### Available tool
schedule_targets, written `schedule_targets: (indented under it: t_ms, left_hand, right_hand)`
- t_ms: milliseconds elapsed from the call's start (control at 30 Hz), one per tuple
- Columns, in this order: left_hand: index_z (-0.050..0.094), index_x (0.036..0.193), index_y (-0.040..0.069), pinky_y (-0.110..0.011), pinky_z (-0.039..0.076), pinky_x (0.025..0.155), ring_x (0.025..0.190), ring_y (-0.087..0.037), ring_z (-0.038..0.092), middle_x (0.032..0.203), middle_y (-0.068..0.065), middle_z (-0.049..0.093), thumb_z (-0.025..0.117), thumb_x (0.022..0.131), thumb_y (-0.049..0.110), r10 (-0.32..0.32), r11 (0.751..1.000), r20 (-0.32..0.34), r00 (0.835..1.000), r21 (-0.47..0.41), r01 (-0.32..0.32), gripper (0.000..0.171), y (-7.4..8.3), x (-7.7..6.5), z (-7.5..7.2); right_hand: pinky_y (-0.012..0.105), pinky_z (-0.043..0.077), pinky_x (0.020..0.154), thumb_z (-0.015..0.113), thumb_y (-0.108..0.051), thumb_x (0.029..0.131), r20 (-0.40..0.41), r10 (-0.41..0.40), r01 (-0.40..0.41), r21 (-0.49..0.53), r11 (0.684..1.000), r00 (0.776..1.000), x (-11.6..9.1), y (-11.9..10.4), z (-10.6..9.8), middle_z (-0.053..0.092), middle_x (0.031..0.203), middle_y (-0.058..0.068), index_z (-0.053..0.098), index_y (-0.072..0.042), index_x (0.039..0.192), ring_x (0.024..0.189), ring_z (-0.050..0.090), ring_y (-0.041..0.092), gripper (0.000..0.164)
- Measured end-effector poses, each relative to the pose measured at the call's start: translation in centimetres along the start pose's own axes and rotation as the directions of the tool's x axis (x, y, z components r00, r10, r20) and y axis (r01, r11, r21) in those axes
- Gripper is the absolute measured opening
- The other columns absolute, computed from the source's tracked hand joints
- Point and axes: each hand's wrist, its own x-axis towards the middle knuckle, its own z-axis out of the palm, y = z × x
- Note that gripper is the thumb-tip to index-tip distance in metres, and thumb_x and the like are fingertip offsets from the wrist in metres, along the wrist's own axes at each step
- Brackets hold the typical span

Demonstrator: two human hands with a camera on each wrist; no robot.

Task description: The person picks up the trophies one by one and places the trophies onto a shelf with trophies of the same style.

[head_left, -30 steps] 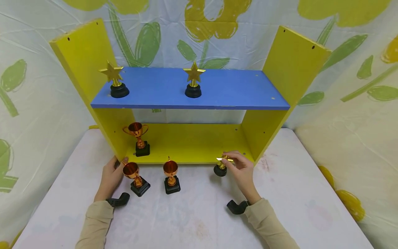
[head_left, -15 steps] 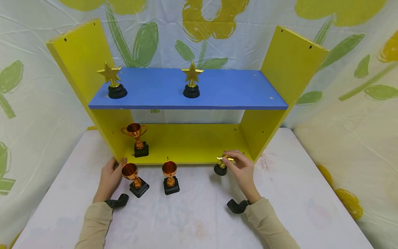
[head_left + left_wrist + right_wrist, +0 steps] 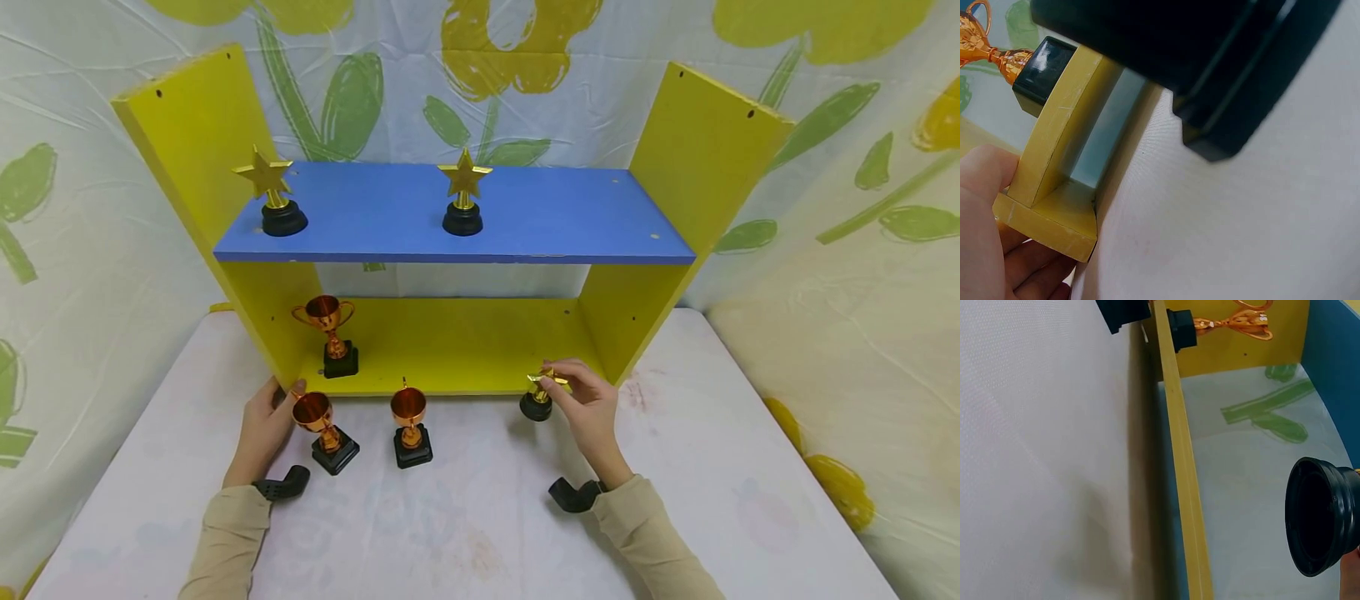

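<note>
My left hand [image 3: 264, 425] grips the lower left front corner of the yellow and blue shelf [image 3: 457, 259]. In the left wrist view the thumb lies on one side of the yellow corner and curled fingers on the other. My right hand [image 3: 590, 408] pinches a gold star trophy [image 3: 536, 407] by its star, in front of the bottom board's right part. Its black base hangs clear of the table; the right wrist view shows the hollow underside of that base [image 3: 1317, 515]. Two bronze cup trophies stand on the table, one [image 3: 326, 429] beside my left hand, another [image 3: 410, 425] farther right.
Two gold star trophies stand on the blue board, one at the left end [image 3: 281, 196] and one near the middle [image 3: 463, 196]. A bronze cup trophy [image 3: 334, 337] occupies the bottom board's left end. A white cloth [image 3: 450, 533] covers the table. Flower-patterned fabric hangs behind.
My right hand has shifted slightly right and towards the shelf, carrying the star trophy. The left hand keeps its hold on the shelf corner. The view itself has drifted a little.
</note>
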Motion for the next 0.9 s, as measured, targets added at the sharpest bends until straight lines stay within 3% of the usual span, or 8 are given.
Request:
schedule_targets:
  t_ms: [900]
  left_hand:
    - [0.036, 0.151, 0.005, -0.063, 0.028, 0.111, 0.14, -0.045, 0.034, 0.151, -0.024, 0.04, 0.047, 0.099, 0.056, -0.01, 1.0, -0.002, 1.0, 0.01, 0.01, 0.074, 0.07, 0.01, -0.05]
  right_hand:
    - [0.027, 0.055, 0.088, 0.066, 0.019, 0.083, -0.026, -0.041, 0.042, 0.029, 0.999, 0.999, 0.4, -0.25, -0.25, 0.068, 0.097, 0.017, 0.064, 0.018, 0.098, 0.099, 0.066, 0.026, 0.015]
